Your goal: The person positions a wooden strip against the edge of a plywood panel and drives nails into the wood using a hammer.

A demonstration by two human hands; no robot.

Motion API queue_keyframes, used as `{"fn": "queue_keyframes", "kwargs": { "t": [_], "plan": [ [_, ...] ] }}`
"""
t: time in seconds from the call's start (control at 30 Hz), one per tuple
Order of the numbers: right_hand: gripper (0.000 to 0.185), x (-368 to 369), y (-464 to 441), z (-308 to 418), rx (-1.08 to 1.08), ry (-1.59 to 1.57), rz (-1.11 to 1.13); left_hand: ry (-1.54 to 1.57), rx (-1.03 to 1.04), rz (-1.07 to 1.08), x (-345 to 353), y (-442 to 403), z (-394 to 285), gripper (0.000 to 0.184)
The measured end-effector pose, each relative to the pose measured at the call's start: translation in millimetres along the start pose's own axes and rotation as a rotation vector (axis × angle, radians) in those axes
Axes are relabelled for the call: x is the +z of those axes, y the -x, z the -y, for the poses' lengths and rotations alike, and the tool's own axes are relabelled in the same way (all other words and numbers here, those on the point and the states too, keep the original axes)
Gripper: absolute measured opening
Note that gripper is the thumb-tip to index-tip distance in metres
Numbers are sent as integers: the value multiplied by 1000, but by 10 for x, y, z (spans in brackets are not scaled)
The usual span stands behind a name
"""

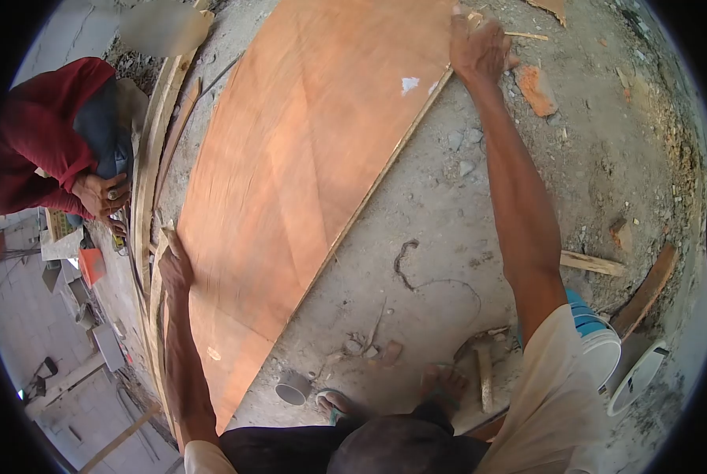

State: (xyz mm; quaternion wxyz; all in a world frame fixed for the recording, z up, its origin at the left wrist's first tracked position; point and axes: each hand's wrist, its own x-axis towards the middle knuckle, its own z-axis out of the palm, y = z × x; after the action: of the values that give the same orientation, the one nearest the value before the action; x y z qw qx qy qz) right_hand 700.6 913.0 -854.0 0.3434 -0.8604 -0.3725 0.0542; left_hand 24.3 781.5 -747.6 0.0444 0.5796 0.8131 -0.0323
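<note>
A large reddish-brown plywood sheet (267,158) stretches at a slant from near my body to the top of the view. My left hand (176,265) grips its left edge, beside a long wooden strip (154,308). Further away, my right hand (478,47) is closed round the sheet's right edge near the top, with part of the fingers hidden. A small white patch (409,84) marks the face of the sheet near that edge.
A co-worker (45,142) in a red top crouches at the left, beside long timber lengths (152,150). Brick pieces (536,91) lie right. Near my feet are a grey cup (293,387), a hammer (485,375), a blue bucket (586,320) and a white lid (636,379).
</note>
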Motion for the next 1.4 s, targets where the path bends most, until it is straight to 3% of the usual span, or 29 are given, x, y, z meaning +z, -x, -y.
{"fn": "queue_keyframes", "kwargs": {
  "t": [0.07,0.13,0.23,0.27,0.33,0.4,0.53,0.6,0.67,0.7,0.73,0.9,0.97,1.1,1.2,1.27,1.3,1.37,1.4],
  "plan": [
    [75,-40,29,9,-18,79,76,39,-7,-28,65,-17,-15,90],
    [104,-103,32,33,-54,8,-73,90,-23,-59,168,8,-50,83],
    [105,-122,-120,-33,-27,158,77,41,230,-277,14,250,-276,62],
    [105,-123,-138,-12,-36,148,77,14,509,-373,-59,418,-443,65],
    [103,-183,-104,16,-47,117,42,113,777,-185,-297,912,-953,85],
    [99,-361,50,32,-98,48,16,1,945,-13,-329,1418,-1296,99],
    [88,-772,609,217,-245,-251,-130,31,894,170,35,1825,-1383,102],
    [67,-1334,1587,363,-263,-570,4,33,871,172,59,1820,-1368,103],
    [34,-1856,2531,272,-63,-480,204,53,884,169,87,1769,-1324,103],
    [21,-1931,2968,-43,30,-618,352,71,914,156,100,1775,-1299,103],
    [13,-2145,3402,-234,13,-556,413,77,913,164,105,1805,-1280,103],
    [27,-3197,4898,-1290,-27,-50,515,-20,947,88,195,1823,-1237,103],
    [45,-3475,5166,-1469,-127,213,408,-43,937,61,207,1840,-1257,99],
    [53,-3590,5393,-1835,-30,341,510,-20,940,40,205,1870,-1244,99],
    [50,-3617,5290,-1925,-183,376,519,-27,907,44,131,1942,-1286,99],
    [42,-3650,5205,-1864,393,-62,648,-148,786,103,19,2063,-1291,99],
    [42,-3711,5108,-1676,385,-63,638,-140,787,93,24,2098,-1264,99],
    [29,-3826,4845,-1083,661,-278,867,-112,793,80,103,2048,-1243,98],
    [29,-3781,4740,-967,652,-289,840,-102,811,57,153,1992,-1259,98]
  ]
}}
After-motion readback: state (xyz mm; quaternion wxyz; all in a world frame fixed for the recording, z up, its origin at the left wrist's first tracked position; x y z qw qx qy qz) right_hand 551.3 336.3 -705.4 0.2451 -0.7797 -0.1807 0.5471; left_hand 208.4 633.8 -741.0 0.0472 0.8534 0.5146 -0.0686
